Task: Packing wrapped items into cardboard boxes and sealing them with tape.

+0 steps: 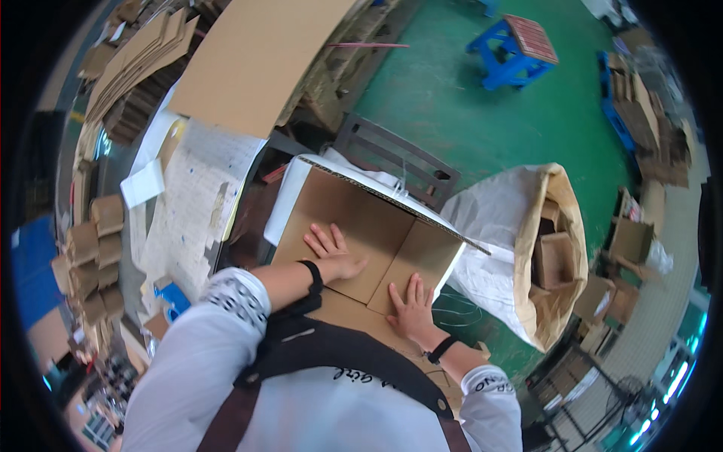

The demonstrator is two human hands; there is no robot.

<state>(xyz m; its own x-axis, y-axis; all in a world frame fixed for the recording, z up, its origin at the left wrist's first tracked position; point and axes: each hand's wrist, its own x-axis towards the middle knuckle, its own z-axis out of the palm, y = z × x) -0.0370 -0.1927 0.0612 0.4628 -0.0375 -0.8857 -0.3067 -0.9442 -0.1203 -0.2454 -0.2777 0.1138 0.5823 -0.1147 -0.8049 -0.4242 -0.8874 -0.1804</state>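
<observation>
Nearest me, my right hand (412,303) and left hand (331,252) lie flat, fingers spread and gripping nothing, on the inner flaps of the brown corrugated cardboard box (361,226) in front of my chest. I judge the flaps are being pressed down; next they need holding level.
</observation>
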